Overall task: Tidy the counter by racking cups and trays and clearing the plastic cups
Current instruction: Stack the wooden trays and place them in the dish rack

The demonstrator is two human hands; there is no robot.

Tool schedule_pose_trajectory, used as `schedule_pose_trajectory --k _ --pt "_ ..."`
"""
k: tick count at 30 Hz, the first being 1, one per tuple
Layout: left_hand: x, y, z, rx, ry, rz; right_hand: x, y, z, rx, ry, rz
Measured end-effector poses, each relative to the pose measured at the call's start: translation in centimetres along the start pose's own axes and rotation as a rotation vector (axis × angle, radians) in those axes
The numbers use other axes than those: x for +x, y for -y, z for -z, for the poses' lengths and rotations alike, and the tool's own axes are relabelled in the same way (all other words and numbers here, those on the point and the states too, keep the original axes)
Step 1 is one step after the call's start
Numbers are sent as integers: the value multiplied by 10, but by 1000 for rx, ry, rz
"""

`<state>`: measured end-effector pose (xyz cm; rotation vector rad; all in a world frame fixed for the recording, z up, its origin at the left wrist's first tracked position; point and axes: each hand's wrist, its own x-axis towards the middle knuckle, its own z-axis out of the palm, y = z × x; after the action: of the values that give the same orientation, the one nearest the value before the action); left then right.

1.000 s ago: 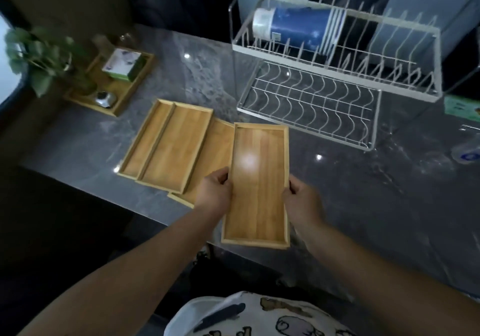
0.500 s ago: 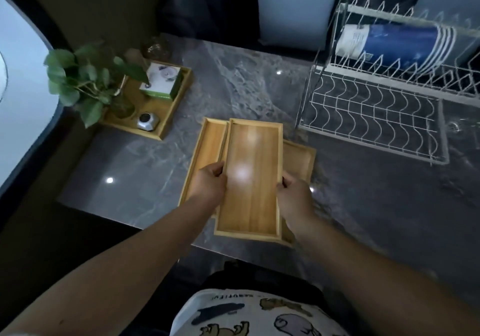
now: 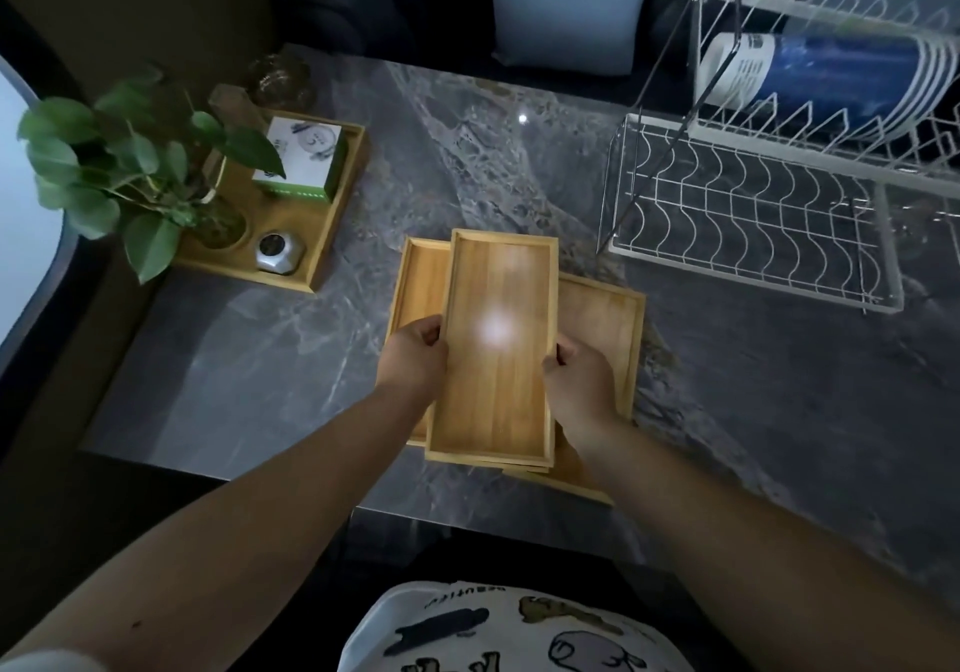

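I hold a long bamboo tray [image 3: 496, 375] by its two long sides, my left hand [image 3: 413, 357] on the left edge and my right hand [image 3: 579, 383] on the right edge. It sits over other bamboo trays: one [image 3: 420, 281] shows at its left, another [image 3: 602, 328] at its right, both lying on the dark marble counter [image 3: 260, 370]. A white two-tier wire dish rack [image 3: 753, 219] stands at the right. A stack of blue cups [image 3: 831, 78] lies on its side on the upper tier.
At the back left a bamboo tray [image 3: 311, 234] carries a potted plant [image 3: 130, 172], a green-and-white box [image 3: 304, 159] and a small metal object [image 3: 278, 253]. A glass [image 3: 280, 79] stands behind it. The counter's near edge runs just below the trays.
I carried the held tray leftward from beside the other trays to above them. The view has swung left, so the rack now sits at the right edge.
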<state>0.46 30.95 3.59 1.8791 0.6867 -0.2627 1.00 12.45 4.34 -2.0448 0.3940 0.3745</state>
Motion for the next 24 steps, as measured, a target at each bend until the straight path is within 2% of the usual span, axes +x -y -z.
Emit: schedule_pose_trajectory --k 7,14,19,24 --pt "1 8 -3 23 9 -51 3 -7 -4 2 41 -6" --pt "0 17 -9 34 112 35 4 -11 -9 83 107 -60" --pt "-2 18 -9 -3 102 1 4 -11 -11 101 105 -105" --pt "-3 26 7 -4 61 28 0 -1 -22 101 124 -26"
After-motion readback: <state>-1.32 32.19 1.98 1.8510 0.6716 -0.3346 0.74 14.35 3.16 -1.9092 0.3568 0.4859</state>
